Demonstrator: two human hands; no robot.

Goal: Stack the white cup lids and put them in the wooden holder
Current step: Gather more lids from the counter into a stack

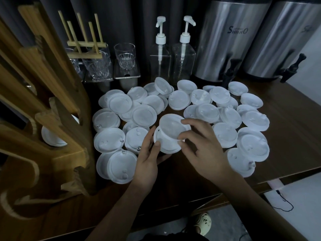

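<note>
Counter (286, 136) under scattered white lids (109, 141), my left hand (147, 159) gripped a lower lid (166, 145), my right hand (205, 150) pinched a tilted lid (171, 126) atop it, wooden holder (69, 153) further left

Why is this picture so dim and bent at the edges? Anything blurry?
Head view: dim light, so the white lids stand brightest; the wide lens bows the wooden holder and steel dispenser; soft glare streaks the steel; left hand and right hand look sharp.

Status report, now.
Left hand grips lower lid. Right hand pinches tilted lid over it. Loose lids all around; wooden holder left.
</note>
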